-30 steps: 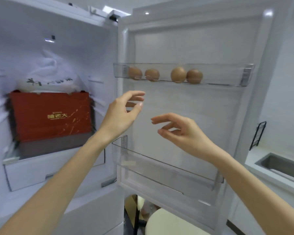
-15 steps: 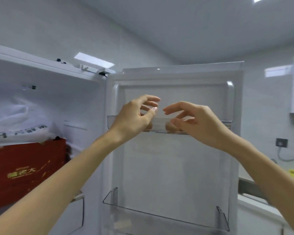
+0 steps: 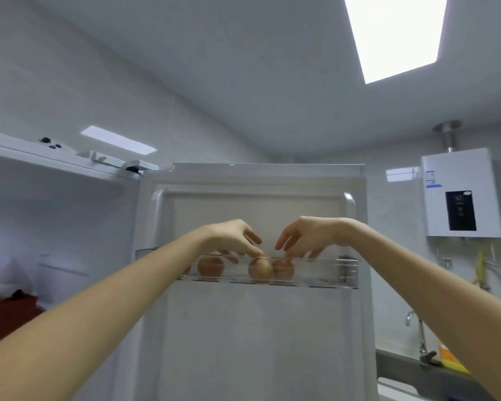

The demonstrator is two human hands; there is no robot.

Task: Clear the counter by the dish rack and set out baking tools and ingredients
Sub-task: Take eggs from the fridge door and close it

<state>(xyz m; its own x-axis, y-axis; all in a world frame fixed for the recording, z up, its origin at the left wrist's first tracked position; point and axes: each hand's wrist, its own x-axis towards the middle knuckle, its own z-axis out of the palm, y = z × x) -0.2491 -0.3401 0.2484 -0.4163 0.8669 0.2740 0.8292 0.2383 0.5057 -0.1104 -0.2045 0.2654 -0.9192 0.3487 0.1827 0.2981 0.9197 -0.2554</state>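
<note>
Left hand: my left hand (image 3: 229, 235) reaches over the front wall of the clear door shelf (image 3: 324, 270). Its fingers are loosely spread, and one tip touches the top of the paler egg (image 3: 261, 269). It is not closed round the egg.
Right hand: my right hand (image 3: 307, 234) bends down at the wrist. Its fingers are spread and dip into the shelf above the darker egg (image 3: 285, 269). The tips blur behind the plastic, so I cannot tell whether they grip it.
Eggs: the paler and darker eggs sit touching near the middle of the shelf. A third egg (image 3: 211, 266) sits apart to the left, under my left hand.
Shelf: it hangs on the inside of the open fridge door (image 3: 258, 328).
Fridge interior: a red box (image 3: 9, 311) is at the far left.
Right wall: a white water heater (image 3: 462, 195) hangs above a faucet (image 3: 420, 331).
</note>
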